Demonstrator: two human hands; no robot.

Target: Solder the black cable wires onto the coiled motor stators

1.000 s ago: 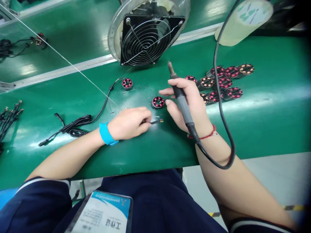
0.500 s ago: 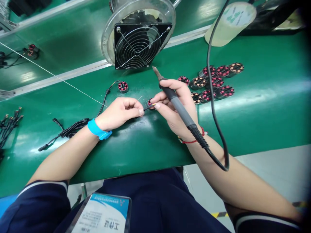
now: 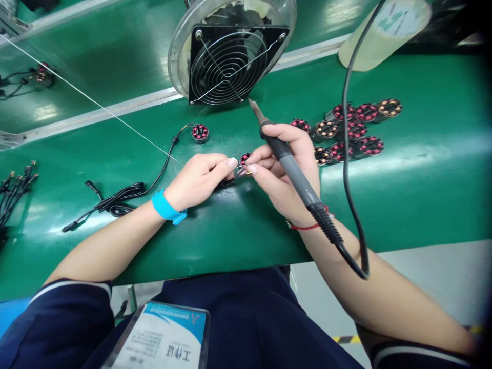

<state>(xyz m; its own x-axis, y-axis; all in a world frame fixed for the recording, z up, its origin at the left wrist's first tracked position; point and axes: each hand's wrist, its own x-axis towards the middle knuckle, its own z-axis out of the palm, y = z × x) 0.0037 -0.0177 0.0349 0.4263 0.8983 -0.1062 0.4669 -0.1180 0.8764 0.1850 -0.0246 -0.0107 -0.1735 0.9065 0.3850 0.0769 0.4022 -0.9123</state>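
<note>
Head view: green bench (image 3: 246,241) fills most of frame, glossy, scuffed near center. Pale floor (image 3: 423,266) at lower right, yellow-black stripe (image 3: 348,340) on it. Fan (image 3: 227,77) with wire guard at top center, tape roll (image 3: 361,51) upper right. Stators (image 3: 355,131) grouped right of center, red or copper-colored windings. Another stator (image 3: 200,133), left of center, wired to a coiled cable (image 3: 121,199). Cable bundle (image 3: 15,192) at left edge. White line (image 3: 90,100) slants from upper left down to left hand (image 3: 203,177).

Lead (image 3: 240,173) is mid-frame between the hands: black, thin, yellow bit at its end. Left hand pinches it, fingers closed. Right hand (image 3: 288,164) grips iron (image 3: 298,177), gray-black, tip up-left; its thumb is at the lead's end, contact unclear. Near stator (image 3: 244,158) sits just behind, partly hidden by fingers.
</note>
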